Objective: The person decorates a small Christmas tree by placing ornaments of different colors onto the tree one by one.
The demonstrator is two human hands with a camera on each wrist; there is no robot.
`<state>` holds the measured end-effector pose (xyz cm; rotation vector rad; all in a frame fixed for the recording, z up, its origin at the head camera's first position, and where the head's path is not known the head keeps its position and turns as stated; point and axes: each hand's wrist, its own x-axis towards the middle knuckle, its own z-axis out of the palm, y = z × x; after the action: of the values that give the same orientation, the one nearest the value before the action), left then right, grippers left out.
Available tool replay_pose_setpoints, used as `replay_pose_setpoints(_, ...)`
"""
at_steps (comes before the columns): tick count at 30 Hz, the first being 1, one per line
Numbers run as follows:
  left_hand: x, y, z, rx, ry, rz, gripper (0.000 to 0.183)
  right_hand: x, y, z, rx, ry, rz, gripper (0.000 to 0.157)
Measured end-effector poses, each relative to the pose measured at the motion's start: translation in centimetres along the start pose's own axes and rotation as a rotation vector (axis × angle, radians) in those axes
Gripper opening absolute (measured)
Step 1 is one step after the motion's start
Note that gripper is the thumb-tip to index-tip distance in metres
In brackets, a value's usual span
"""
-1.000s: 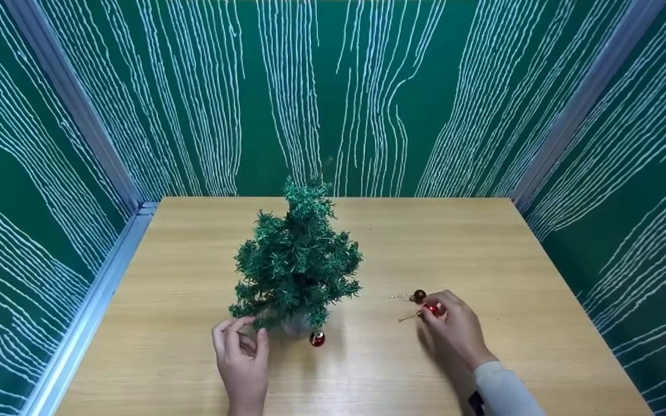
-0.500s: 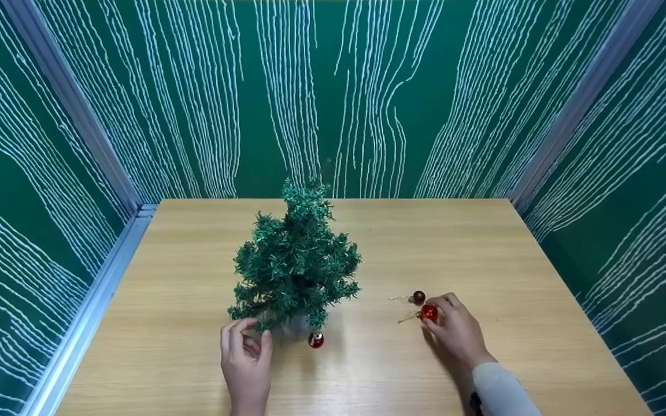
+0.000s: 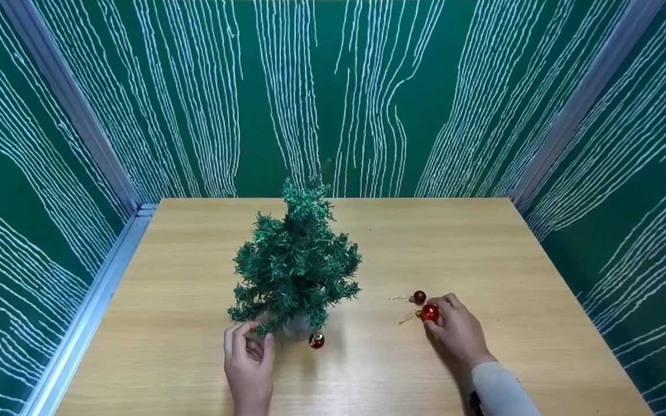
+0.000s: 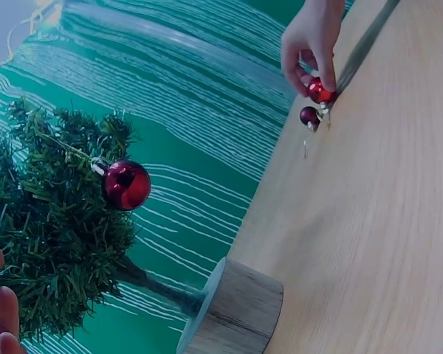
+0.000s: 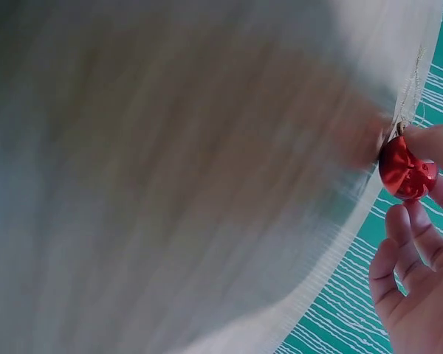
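Note:
A small artificial Christmas tree [image 3: 298, 254] stands upright on a round wooden base [image 4: 240, 310]. One red bauble [image 4: 125, 184] hangs from its low front branch. My left hand [image 3: 249, 364] is beside the tree's lower left branches, fingers loosely bent; whether they touch the twigs cannot be told. Only a few left fingertips [image 4: 6, 313] show in the left wrist view. Over at the right, my right hand [image 3: 459, 332] pinches a shiny red bauble [image 5: 407, 168] between thumb and fingers, its gold string trailing to the left. A darker red bauble [image 3: 419, 297] lies just behind it, string also leftward.
The light wooden table [image 3: 194, 242] carries the tree left of centre. Green walls [image 3: 367, 115] with white wavy lines enclose its back and sides. A metal rail [image 3: 93, 300] runs along the left edge.
My left hand has moved a little to the right and nearer the front edge. The right fingers have shifted on the red bauble, leaving more of it visible. The tree stays put.

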<state>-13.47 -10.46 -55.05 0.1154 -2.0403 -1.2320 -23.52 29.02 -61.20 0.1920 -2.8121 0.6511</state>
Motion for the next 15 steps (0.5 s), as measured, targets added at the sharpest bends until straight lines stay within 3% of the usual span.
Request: replay_pose_setpoints(15,0.08,-0.01,0.06,0.002,0.007,0.022,0.031,0.05,-0.18,-0.36,0.006,-0.034,0.026,0.037)
